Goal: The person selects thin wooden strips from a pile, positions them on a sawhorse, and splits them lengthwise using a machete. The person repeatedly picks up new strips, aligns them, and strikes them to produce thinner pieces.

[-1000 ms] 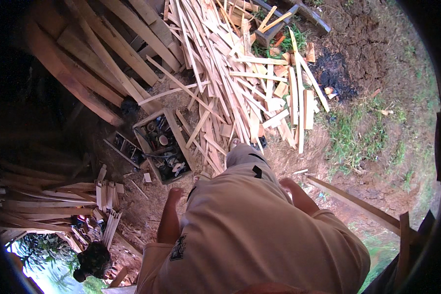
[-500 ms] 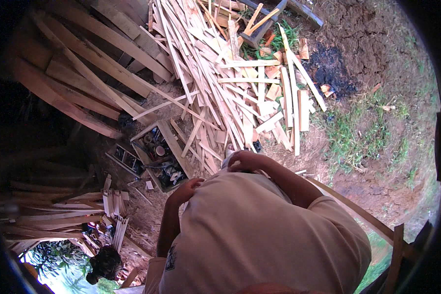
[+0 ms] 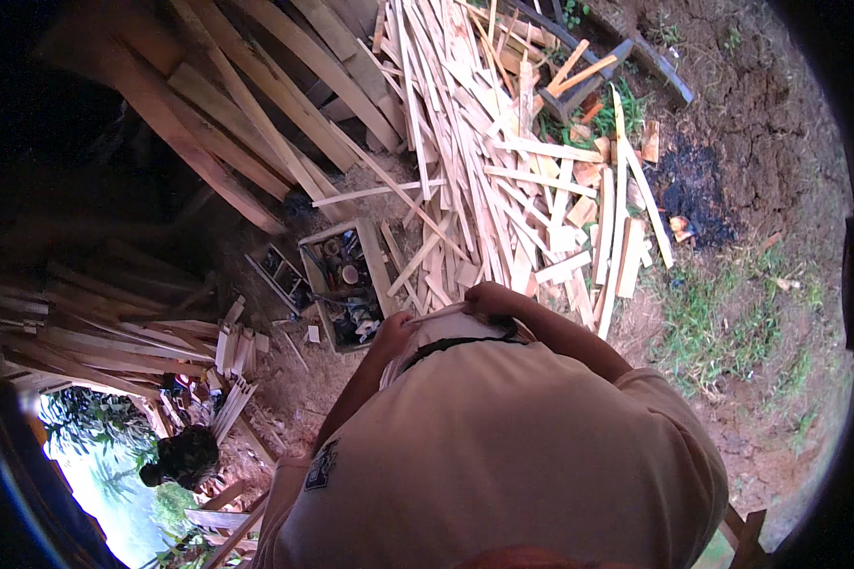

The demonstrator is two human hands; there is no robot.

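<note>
My left hand [image 3: 395,334] and my right hand [image 3: 491,300] are in front of my waist, both closed on the edge of a pale cloth [image 3: 451,326]. The cloth is stretched between them. A dark band [image 3: 465,345] shows between the cloth and my beige shirt [image 3: 512,446]. I cannot tell whether the cloth is part of my clothing. My fingertips are partly hidden in its edge. Just beyond my left hand stands a wooden box [image 3: 381,266] with tools and dark odds and ends in it.
Ahead lies a large heap of thin wooden strips [image 3: 465,152]. Wide planks [image 3: 247,114] lean at the far left, with more stacked boards [image 3: 104,332] below. A person's dark-haired head [image 3: 185,457] shows at lower left. Burnt ground [image 3: 693,190] and grass [image 3: 721,322] lie right.
My hands have drawn the pale cloth out between them, away from my body; before, it was mostly hidden. The view has swung left, so the surroundings sit further right.
</note>
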